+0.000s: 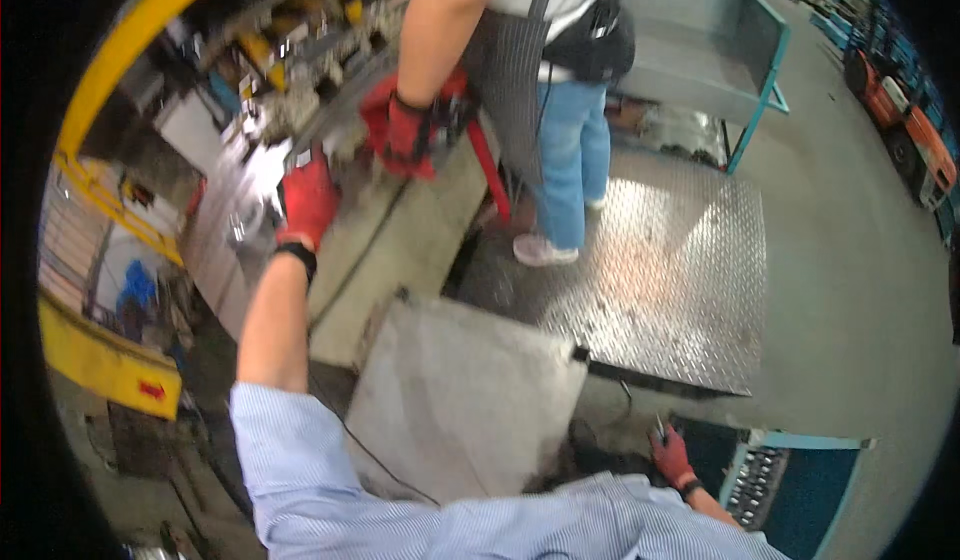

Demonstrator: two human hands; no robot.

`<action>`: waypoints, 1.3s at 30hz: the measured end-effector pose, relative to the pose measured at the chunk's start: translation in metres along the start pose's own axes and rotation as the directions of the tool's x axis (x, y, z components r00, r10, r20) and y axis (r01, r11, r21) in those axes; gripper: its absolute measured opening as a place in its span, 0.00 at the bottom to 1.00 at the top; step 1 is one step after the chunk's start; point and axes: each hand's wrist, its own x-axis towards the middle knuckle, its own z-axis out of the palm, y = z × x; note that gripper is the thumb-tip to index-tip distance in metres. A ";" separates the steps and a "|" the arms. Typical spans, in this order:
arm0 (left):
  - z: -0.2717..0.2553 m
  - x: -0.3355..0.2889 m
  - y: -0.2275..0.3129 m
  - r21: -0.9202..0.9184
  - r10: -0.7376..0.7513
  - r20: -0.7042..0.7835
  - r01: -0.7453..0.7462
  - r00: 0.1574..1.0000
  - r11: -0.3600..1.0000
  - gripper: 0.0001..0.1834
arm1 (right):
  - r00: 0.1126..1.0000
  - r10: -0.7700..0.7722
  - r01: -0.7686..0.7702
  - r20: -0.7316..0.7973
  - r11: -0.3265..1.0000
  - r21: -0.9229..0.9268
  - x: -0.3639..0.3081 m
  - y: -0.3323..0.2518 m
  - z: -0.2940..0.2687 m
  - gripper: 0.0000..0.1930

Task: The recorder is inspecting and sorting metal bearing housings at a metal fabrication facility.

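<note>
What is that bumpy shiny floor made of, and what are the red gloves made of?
The bumpy floor plate looks like bare metal: silvery, shiny, with a raised tread pattern. The red glove on the left hand and the one on the right hand look like knit fabric, maybe rubber-coated; too blurry to be sure.

Yellow guard panel (105, 360) at lower left edge of machine: small red arrow-shaped label (152, 391) near its right end. Small white tag or sticker (303, 158) on machine bed, just above red-gloved left hand (306, 200); blurred, shape roughly rectangular. No packages visible. No screens visible. Other markings on machine too blurred to tell.
</note>
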 end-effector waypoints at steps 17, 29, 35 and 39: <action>-0.033 -0.438 0.172 -0.363 -0.318 0.890 0.085 0.328 -0.928 0.11 | 0.919 -0.110 0.108 0.378 0.994 0.027 -0.006 -0.052 0.022 0.17; -0.118 -0.594 0.184 -0.238 -0.104 0.969 0.958 0.224 -0.162 0.22 | 0.828 -0.300 0.351 0.474 0.936 -0.021 -0.070 -0.078 0.048 0.19; -0.079 -0.587 0.176 -0.415 -0.429 0.720 0.833 0.546 0.365 0.25 | 0.818 -0.318 0.365 0.480 0.931 -0.004 -0.113 -0.101 0.052 0.19; -0.062 -0.580 0.176 -0.417 -0.267 0.752 0.748 0.603 0.516 0.19 | 0.795 -0.396 0.439 0.459 0.898 0.016 -0.134 -0.124 0.046 0.25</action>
